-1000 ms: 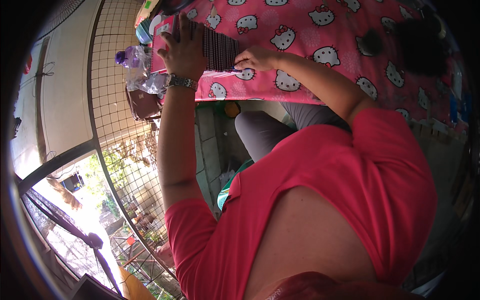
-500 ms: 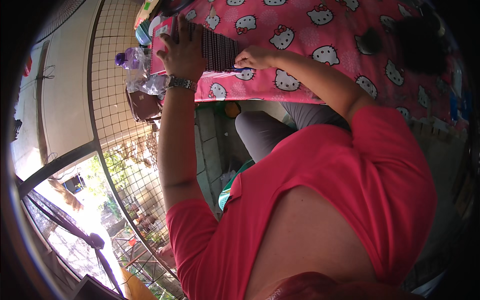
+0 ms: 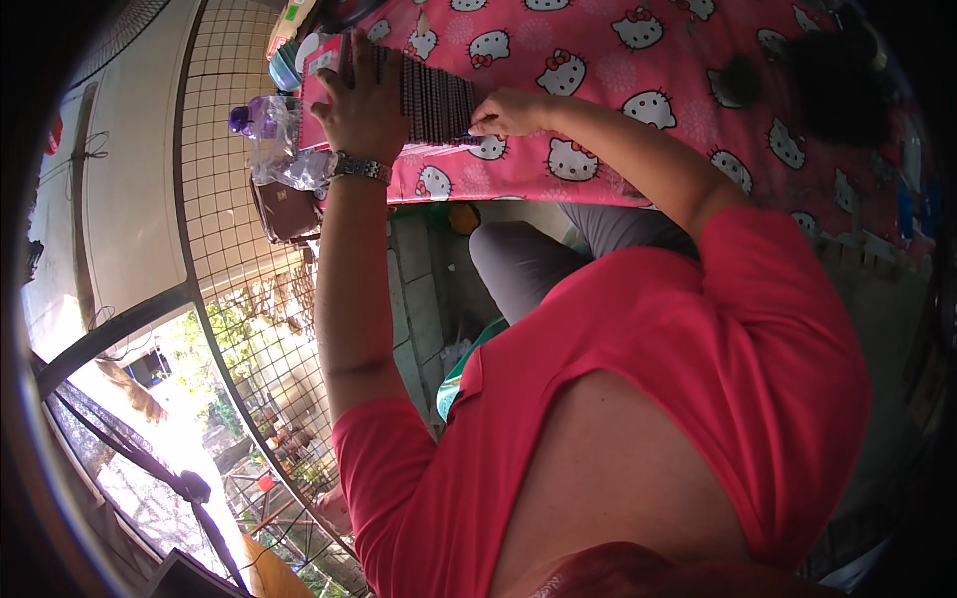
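My left hand [image 3: 365, 108], with a metal-band watch [image 3: 361, 167] at its wrist, lies with fingers spread over a flat red-pink board or book [image 3: 311, 128] bearing a white label. Its palm also covers the left part of a dark, finely ribbed, patterned piece [image 3: 436, 105]; I cannot tell whether that is cloth or a stack of strips. At the piece's lower right edge, my right hand [image 3: 510, 113] has thumb and fingers pinched together. Thin pale layers show below the dark piece.
A pink cartoon-print cloth [image 3: 608, 85] covers the table. Left of my left hand are a clear plastic bag [image 3: 284, 130], a purple-capped bottle [image 3: 241, 119], a blue bowl [image 3: 285, 67] and a brown case [image 3: 284, 209]. Wire mesh [image 3: 224, 130] stands along the left. A dark object [image 3: 832, 90] sits far right.
A bluish strip by my right fingertips no longer shows. My right fingers have shifted very slightly; the left hand stays almost in place.
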`<state>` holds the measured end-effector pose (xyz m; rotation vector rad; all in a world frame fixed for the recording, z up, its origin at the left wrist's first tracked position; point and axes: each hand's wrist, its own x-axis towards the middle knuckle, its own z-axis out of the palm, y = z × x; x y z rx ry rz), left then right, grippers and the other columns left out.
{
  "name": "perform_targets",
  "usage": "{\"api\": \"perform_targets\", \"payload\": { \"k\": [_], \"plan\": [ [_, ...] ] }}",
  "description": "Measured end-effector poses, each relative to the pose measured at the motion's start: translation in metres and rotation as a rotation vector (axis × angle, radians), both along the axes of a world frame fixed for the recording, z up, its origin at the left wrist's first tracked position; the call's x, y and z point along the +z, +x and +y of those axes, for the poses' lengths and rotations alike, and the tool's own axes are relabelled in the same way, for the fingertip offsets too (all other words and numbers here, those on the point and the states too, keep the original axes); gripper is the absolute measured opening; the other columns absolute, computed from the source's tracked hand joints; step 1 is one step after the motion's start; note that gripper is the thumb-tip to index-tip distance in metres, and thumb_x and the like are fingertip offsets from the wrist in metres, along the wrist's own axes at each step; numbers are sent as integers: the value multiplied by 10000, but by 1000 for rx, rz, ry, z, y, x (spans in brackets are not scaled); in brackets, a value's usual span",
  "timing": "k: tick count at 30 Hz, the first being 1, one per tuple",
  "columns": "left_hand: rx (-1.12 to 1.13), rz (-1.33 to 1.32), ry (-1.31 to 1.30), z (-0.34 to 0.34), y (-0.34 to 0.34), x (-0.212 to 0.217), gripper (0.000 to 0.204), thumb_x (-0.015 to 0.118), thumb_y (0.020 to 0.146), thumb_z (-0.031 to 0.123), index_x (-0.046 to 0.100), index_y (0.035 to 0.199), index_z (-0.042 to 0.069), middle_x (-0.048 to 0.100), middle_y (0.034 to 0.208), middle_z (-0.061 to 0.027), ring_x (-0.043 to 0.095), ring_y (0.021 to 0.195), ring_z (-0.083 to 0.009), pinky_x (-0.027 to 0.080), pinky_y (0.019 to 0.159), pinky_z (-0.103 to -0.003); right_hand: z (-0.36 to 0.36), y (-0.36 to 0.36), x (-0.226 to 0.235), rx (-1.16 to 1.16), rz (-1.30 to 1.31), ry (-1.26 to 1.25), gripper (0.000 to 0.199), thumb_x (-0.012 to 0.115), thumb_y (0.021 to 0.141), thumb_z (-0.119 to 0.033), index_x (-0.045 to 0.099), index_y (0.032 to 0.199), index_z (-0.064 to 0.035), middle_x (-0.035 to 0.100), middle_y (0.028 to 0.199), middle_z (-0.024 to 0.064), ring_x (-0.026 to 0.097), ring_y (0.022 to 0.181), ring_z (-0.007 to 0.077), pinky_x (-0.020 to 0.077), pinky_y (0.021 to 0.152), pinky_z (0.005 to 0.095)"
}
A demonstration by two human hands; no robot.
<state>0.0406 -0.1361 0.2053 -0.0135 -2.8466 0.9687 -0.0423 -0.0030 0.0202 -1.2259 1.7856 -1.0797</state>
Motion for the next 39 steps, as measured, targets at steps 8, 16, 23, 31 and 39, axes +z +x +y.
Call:
{"api": "perform_targets", "payload": {
  "k": [8,16,23,31,39],
  "plan": [
    [-5,0,5,-2,-2,-2,740,714,660,216,468,1350,319,223,1565,-41,347,1251,-539,456,827,-658,0,8,-27,-149,264,-347,357,668,849,-351,681,1047,-54,689,922,158,658,874,319,501,798,400],
    [6,-2,10,-2,-1,0,765,737,646,222,462,1352,322,217,1567,-37,350,1252,-536,457,824,-659,4,7,-25,-124,271,-296,380,686,830,-343,666,1074,-52,670,1013,166,638,952,326,493,835,395],
    [-10,2,6,-2,-3,-1,786,754,630,223,461,1353,317,221,1565,-37,357,1239,-536,464,808,-659,3,5,-29,-157,284,-242,421,736,771,-330,650,1091,-69,620,1090,135,600,1033,317,477,886,398],
    [-2,6,0,-6,-1,-6,744,726,664,225,461,1353,311,224,1565,-37,361,1236,-536,454,815,-667,5,19,-30,-197,353,-315,347,709,804,-311,661,1040,-62,656,995,133,627,973,285,487,860,391],
    [3,3,1,-6,-2,-4,724,706,684,228,460,1359,316,202,1576,-31,344,1248,-541,447,828,-674,3,7,-29,-62,197,-236,305,679,837,-313,671,1011,-63,690,952,125,652,923,267,498,830,383]
  ]
}}
